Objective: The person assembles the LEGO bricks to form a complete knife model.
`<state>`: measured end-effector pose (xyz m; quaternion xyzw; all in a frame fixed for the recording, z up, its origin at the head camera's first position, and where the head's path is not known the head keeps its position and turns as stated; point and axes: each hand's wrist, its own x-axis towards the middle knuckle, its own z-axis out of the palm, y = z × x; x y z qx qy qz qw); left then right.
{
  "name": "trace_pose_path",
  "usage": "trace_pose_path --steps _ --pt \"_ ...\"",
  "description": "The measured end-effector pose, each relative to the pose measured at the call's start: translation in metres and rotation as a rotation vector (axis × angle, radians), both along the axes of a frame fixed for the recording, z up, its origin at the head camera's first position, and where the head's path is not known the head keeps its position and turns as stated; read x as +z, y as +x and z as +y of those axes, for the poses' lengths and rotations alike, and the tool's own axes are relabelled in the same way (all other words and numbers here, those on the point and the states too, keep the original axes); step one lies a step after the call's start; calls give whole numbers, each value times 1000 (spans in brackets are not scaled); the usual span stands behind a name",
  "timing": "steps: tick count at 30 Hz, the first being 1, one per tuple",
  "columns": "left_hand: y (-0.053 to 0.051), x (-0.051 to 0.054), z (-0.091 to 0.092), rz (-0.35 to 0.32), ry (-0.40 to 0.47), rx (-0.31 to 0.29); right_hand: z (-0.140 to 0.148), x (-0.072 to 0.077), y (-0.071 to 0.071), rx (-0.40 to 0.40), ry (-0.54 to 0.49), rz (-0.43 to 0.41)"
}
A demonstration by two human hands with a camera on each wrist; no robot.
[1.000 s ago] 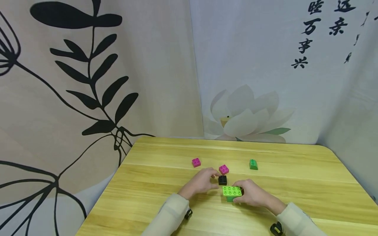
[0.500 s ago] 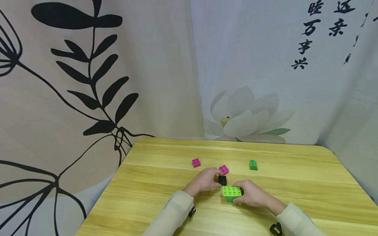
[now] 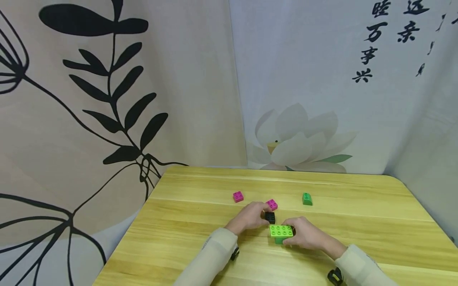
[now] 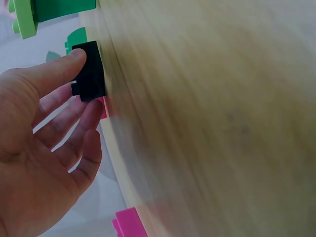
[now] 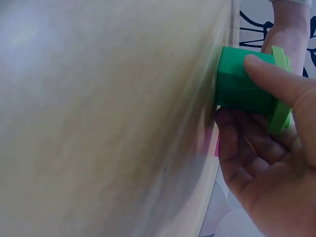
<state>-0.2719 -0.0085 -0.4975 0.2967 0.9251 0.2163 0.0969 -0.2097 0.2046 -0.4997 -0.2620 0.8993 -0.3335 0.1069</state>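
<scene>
My left hand [image 3: 249,216] has its thumb and fingertips on opposite sides of a small black toy brick [image 4: 91,74], pinching it on the table. To the right, my right hand [image 3: 305,233] grips a green toy brick [image 5: 244,79] between thumb and fingers. A wider lime-green studded plate [image 3: 280,230] sits on top of that brick. The two held pieces are close but apart. Just behind the black brick lies a pink brick [image 3: 272,204], partly hidden by the left hand in the left wrist view.
A second pink brick [image 3: 237,196] lies farther back to the left. At the back right stands a small green brick with a sloped side [image 3: 307,199]. The wooden table [image 3: 358,210] ends at a printed curtain [image 3: 200,99] behind it.
My left hand has moved a little to the right and closed its thumb and fingers onto the black brick. The right hand and its bricks have stayed in place.
</scene>
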Motion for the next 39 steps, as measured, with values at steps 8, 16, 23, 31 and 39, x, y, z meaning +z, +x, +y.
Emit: trace_pose_path --steps 8,16,23,31,39 --pt "-3 -1 3 -2 12 -8 0 0 0 0 4 -2" --pt "-3 0 0 1 -10 -2 0 1 1 10 -8 8" --pt "1 5 -5 0 22 -15 -1 2 1 -1 11 4" --pt "5 9 -13 -2 79 -11 -2 4 2 0 10 -3" --pt "11 16 -22 -45 165 15 -1 6 2 0 -3 -18"
